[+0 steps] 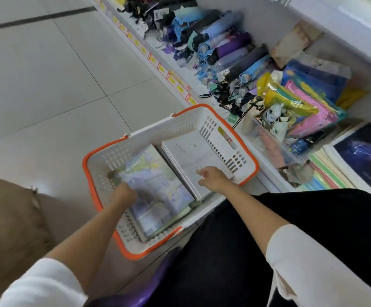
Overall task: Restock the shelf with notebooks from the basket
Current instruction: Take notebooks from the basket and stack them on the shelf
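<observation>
Down beside umbrellas (231,52), left grip (124,193) clutches colourful notebooks (158,187) in basket (149,130), right grip (213,178) pinches white notebooks (193,151).

One basket (162,127) with two notebook stacks: one colourful stack (158,187) gripped by the left hand (123,193), one white stack (191,156) touching the right hand (213,178).

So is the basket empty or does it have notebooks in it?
Not empty: the basket holds a colourful notebook stack and a white stack.

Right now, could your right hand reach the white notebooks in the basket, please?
Likely yes: the right hand is at the white notebooks, and nothing in the basket covers them.
</observation>
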The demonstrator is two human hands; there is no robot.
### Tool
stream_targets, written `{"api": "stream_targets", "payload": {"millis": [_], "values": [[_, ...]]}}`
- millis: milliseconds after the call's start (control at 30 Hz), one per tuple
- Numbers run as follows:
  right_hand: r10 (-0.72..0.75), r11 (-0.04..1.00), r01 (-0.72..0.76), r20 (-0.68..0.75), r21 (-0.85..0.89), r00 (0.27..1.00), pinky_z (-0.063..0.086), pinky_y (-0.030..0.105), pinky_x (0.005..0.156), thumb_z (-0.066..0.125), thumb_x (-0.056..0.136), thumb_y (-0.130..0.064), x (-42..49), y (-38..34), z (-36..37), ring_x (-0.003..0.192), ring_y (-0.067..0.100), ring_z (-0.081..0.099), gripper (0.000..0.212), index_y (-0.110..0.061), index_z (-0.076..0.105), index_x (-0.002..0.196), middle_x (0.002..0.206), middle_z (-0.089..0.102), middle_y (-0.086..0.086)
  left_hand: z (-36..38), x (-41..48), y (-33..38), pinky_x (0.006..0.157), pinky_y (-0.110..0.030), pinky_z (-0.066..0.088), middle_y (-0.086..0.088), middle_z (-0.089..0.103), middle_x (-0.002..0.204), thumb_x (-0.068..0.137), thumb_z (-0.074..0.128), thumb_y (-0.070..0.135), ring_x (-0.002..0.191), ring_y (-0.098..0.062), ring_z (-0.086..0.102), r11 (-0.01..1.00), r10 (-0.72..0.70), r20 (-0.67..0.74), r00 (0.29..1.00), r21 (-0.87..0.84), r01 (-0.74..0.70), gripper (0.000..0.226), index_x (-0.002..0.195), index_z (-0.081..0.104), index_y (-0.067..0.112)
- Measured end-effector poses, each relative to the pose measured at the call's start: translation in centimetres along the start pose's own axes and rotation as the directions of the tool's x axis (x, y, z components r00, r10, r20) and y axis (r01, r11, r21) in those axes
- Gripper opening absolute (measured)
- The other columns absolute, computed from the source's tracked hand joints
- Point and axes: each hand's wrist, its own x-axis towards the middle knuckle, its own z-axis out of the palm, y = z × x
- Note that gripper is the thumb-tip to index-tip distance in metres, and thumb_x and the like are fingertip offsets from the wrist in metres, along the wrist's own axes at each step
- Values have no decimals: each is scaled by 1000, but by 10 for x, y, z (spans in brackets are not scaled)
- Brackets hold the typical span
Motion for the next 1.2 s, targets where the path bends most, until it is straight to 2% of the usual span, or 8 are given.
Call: {"api": "stream_targets", "payload": {"millis": [133, 233, 333, 633, 767, 933, 1067, 1200], "values": [[-40, 997, 40, 0, -73, 999, 43, 27, 93, 55, 94, -13, 10, -1, 7, 118, 23, 53, 42, -13, 46, 136, 138, 50, 10, 30, -2, -9, 101, -45, 46, -21, 52, 132, 82, 69, 17, 120, -39, 53, 987, -148, 12, 989, -65, 148, 62, 136, 43, 1], [-86, 990, 86, 2, -111, 996, 44, 32, 98, 53, 96, -13, 18, -8, 12, 121, 25, 50, 46, -13, 42, 140, 141, 46, 11, 45, 0, -10, 87, -42, 52, -22, 52, 128, 75, 73, 6, 114, -40, 56, 932, -157, 32, 987, -324, 159, 81, 142, 27, 7], [-95, 978, 94, 7, -187, 995, 42, 38, 103, 53, 97, -13, 25, -11, 17, 127, 28, 46, 57, -14, 28, 149, 144, 41, 15, 43, -1, -11, 70, -34, 53, -17, 59, 113, 75, 69, -2, 93, -33, 62, 802, -239, -52, 970, -574, 167, 75, 140, 36, 13], [-44, 837, 103, 122, -538, 992, 33, 45, 111, 56, 95, -15, 28, 2, 33, 140, 33, 26, 76, -16, 7, 153, 157, 14, 15, 42, -12, -14, 94, -46, 52, -12, 62, 121, 77, 73, -2, 107, -32, 62, 538, -476, -114, 872, -822, 187, 61, 133, 50, 9], [-56, 797, 85, 68, -598, 996, 42, 43, 100, 61, 91, -13, 24, 10, 31, 128, 35, 40, 77, -11, 12, 150, 145, 30, 21, 45, -14, -18, 94, -46, 50, -19, 64, 120, 87, 67, 4, 101, -31, 63, 389, -356, 113, 928, -885, 257, 35, 121, 58, 0], [-90, 813, 157, 145, -560, 985, 49, 41, 94, 65, 88, -16, 25, 4, 23, 115, 35, 52, 69, -6, 24, 144, 134, 45, 22, 37, -11, -21, 95, -49, 49, -23, 59, 127, 93, 58, 0, 101, -31, 59, 422, -311, 60, 948, -885, 195, 36, 129, 53, -2], [-73, 884, 125, 131, -450, 989, 51, 37, 83, 60, 85, -13, 26, -14, 4, 104, 31, 58, 66, -12, 32, 145, 124, 56, 14, 33, -12, -19, 94, -51, 50, -22, 60, 126, 94, 58, 11, 101, -32, 61, 399, -306, 102, 946, -889, 225, 24, 118, 56, 6], [-95, 922, 192, 284, -337, 954, 56, 38, 79, 64, 81, -22, 9, -57, 14, 96, 27, 65, 50, -7, 51, 127, 109, 63, 8, 34, -16, -21, 93, -50, 50, -21, 59, 128, 96, 52, 45, 110, -36, 61, 313, -242, 177, 954, -916, 249, 53, 134, 49, 8]]}}
